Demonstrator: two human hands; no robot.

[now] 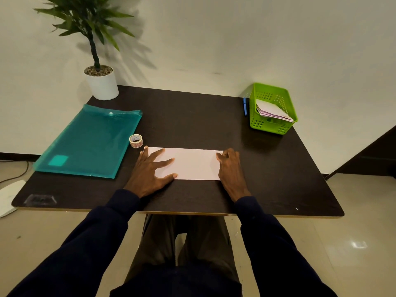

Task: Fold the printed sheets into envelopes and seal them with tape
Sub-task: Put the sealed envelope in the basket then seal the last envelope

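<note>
Sleeves [90, 239], L hand [151, 171], R hand [231, 168] on sheet [194, 163], tape [135, 141] nr

This looks like a small office or study corner set up for paperwork. A dark bench [192, 116] stands pushed against a plain white wall [214, 39], on a floor of pale glossy tiles [353, 232] with a dark skirting strip [12, 156] at the wall's foot. Desk stationery lies on the bench: a teal plastic document folder [90, 142] with a snap button, a roll of tape [135, 141] just beside it, and a blue pen [245, 107] next to a green perforated basket [272, 126] holding folded papers [272, 111]. A leafy plant [85, 16] in a white pot [102, 86] topped with pebbles stands at the far left corner. A cable [19, 174] trails on the floor at the left.
</note>
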